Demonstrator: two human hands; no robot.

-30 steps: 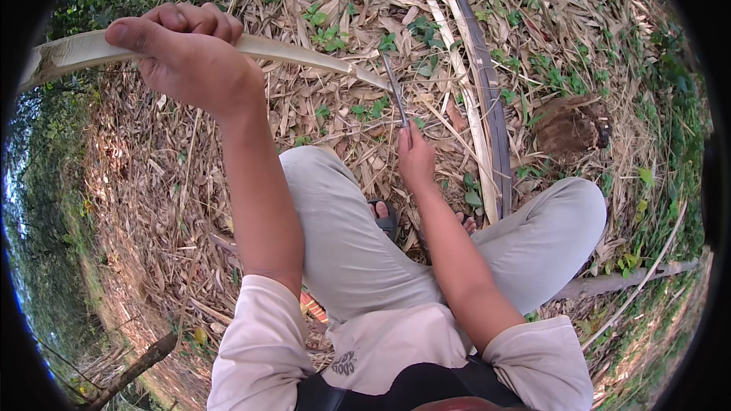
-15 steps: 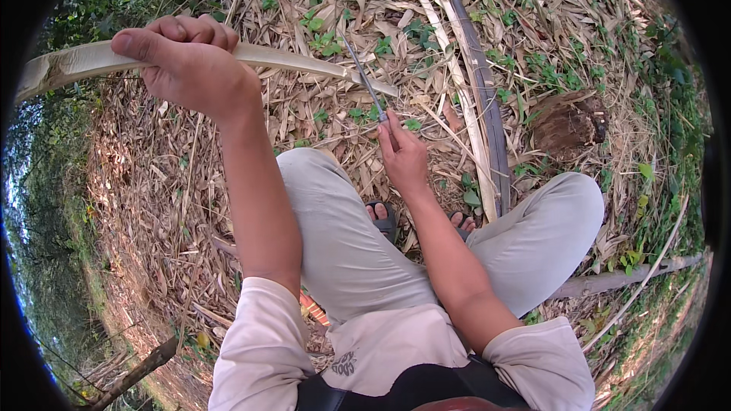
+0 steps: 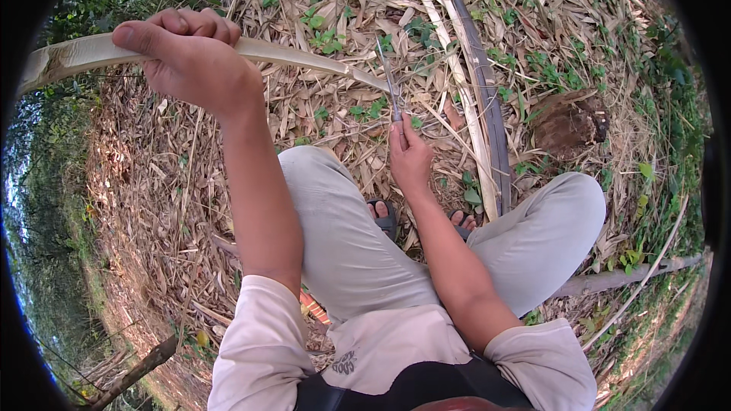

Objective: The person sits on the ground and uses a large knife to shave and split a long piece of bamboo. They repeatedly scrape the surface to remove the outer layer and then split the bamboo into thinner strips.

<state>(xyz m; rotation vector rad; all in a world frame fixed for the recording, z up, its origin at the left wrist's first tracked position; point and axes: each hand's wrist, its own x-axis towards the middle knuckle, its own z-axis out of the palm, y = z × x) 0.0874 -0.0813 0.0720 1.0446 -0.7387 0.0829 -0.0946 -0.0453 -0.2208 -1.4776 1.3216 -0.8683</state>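
Observation:
My left hand [image 3: 194, 57] is wrapped round a long pale strip of split bamboo [image 3: 301, 59], which runs from the far left across to the middle. In my right hand [image 3: 411, 156] is the handle of a knife [image 3: 388, 68], its narrow blade pointing away from me. The blade lies at the strip's right-hand end, crossing or touching it; which of the two I cannot tell. My fingers cover the part of the strip under my left grip and most of the knife's handle.
Right of the knife, a pale split strip [image 3: 457, 68] and a dark grey pole [image 3: 487, 99] lie side by side on dry leaves. Farther right sits a brown stump [image 3: 569, 123]. A branch [image 3: 624, 278] lies beyond my right knee, and another [image 3: 141, 369] at lower left.
My right hand has moved slightly right, bringing the knife to the tip of the strip; the blade stands more upright. My left hand keeps its grip, almost unmoved.

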